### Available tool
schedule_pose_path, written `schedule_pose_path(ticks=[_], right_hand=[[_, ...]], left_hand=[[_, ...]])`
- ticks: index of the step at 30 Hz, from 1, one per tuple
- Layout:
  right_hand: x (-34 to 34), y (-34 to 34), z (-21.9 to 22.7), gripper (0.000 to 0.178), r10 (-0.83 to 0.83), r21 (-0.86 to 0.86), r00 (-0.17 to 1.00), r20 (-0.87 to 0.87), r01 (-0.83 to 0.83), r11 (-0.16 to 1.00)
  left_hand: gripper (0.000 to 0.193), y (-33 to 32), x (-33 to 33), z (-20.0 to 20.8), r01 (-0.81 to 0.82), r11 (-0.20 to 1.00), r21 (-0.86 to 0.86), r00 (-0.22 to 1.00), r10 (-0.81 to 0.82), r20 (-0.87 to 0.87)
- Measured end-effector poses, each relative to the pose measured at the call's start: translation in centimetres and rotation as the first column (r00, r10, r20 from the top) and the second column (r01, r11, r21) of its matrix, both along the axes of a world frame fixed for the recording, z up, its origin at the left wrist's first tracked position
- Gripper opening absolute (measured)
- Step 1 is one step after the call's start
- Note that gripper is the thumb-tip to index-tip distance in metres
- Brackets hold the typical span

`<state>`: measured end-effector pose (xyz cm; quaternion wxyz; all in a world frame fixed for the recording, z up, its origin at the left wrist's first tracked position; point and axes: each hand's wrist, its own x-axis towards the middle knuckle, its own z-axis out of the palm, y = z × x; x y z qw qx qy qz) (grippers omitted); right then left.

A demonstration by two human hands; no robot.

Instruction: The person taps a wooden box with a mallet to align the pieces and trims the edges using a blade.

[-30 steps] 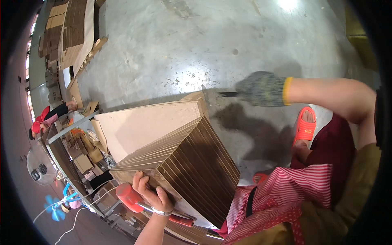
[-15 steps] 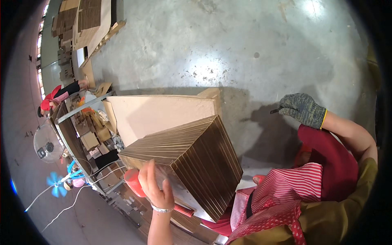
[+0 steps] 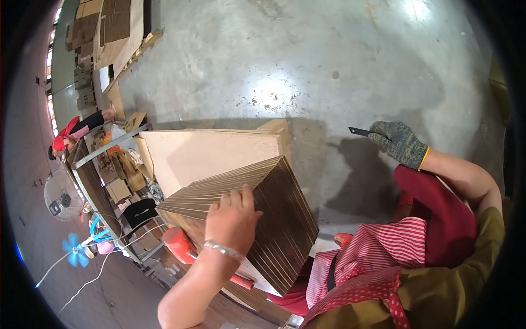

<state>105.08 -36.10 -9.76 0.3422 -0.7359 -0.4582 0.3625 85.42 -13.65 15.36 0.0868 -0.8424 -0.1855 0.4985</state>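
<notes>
A tall stack of brown boards (image 3: 285, 219) with thin pale edges stands before me, tilted in the view. My left hand (image 3: 233, 216) is bare, with a bracelet at the wrist; its slightly bent fingers rest over the stack's upper edge, and nothing shows in its grasp. Under that forearm lies a red tool (image 3: 179, 245) with a rounded head and a red handle (image 3: 241, 281); the part between is hidden. Out to the right, my right hand (image 3: 398, 143), in a grey knitted glove, is closed around a utility knife (image 3: 359, 131), its dark blade pointing left.
Behind the stack lies a large pale board (image 3: 213, 153). A metal-framed rack (image 3: 109, 145) with cardboard pieces stands left, near a standing fan (image 3: 64, 194) and a small blue fan (image 3: 75, 248). Another person (image 3: 74, 131) in red bends at the far left. Board stacks (image 3: 115, 24) stand farther back.
My left hand has moved right, from above the red tool onto the stack's upper edge. My right hand has shifted slightly left, and more of the knife now shows.
</notes>
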Motion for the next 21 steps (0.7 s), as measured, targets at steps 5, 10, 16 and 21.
schedule_pose_path(ticks=[5,10,16,21], right_hand=[[-0.9,1.0,-0.9,0.026,-0.074,-0.197,0.924,-0.376,-0.001,0.980],[-1.1,-0.3,-3.1,0.025,0.246,0.115,0.966,-0.083,-0.236,0.965],[-1.5,-1.2,-3.9,0.027,0.151,0.049,0.988,-0.020,-0.150,0.988],[-1.5,-1.0,-5.4,0.025,0.175,0.125,0.982,-0.068,-0.166,0.978]], left_hand=[[0.073,-2.3,0.3,-3.8,0.267,0.960,-0.085,0.931,-0.280,-0.233],[0.065,-4.2,0.7,-4.2,0.133,0.898,-0.420,0.990,-0.136,0.024],[0.060,-0.1,2.3,-7.2,-0.336,0.939,0.079,0.842,0.337,-0.422],[0.061,-4.0,1.6,-12.4,0.121,0.979,-0.165,0.891,-0.181,-0.416]])
